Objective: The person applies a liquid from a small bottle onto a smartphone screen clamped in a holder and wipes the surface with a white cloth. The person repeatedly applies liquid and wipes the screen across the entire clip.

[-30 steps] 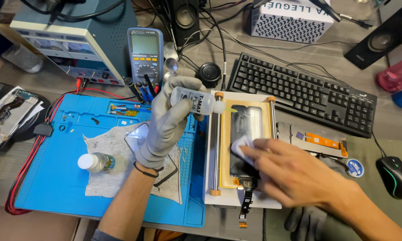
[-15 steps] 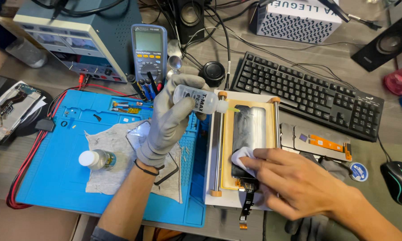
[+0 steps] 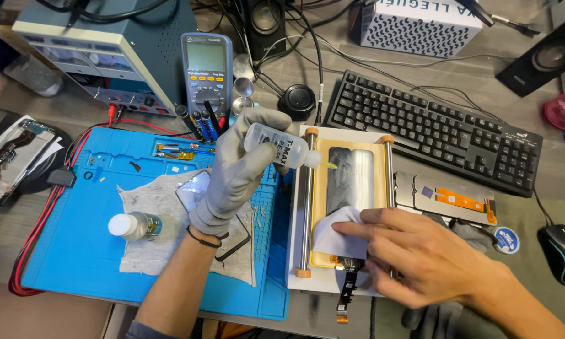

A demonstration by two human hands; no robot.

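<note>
**Dose sparingly, wipe flat**

Left hand (image 3: pixel 235 172), gloved, fingers closed round the small squeeze bottle (image 3: pixel 276 145); its nozzle lies tipped sideways over the phone screen (image 3: pixel 350 179), which sits in the cream fixture (image 3: pixel 307 276). Right hand (image 3: pixel 420 257), bare, fingers pressed flat on a white wipe (image 3: pixel 333 233) at the screen's near end. My read: keep the nozzle just off the glass, drip little, wipe with even pressure, spare the flex cable (image 3: pixel 345 295) below the fingertips.

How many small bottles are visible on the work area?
2. One clear bottle is held in the gloved left hand, its tip over the phone screen. One white-capped bottle lies on the grey cloth. Others may be hidden.
</note>
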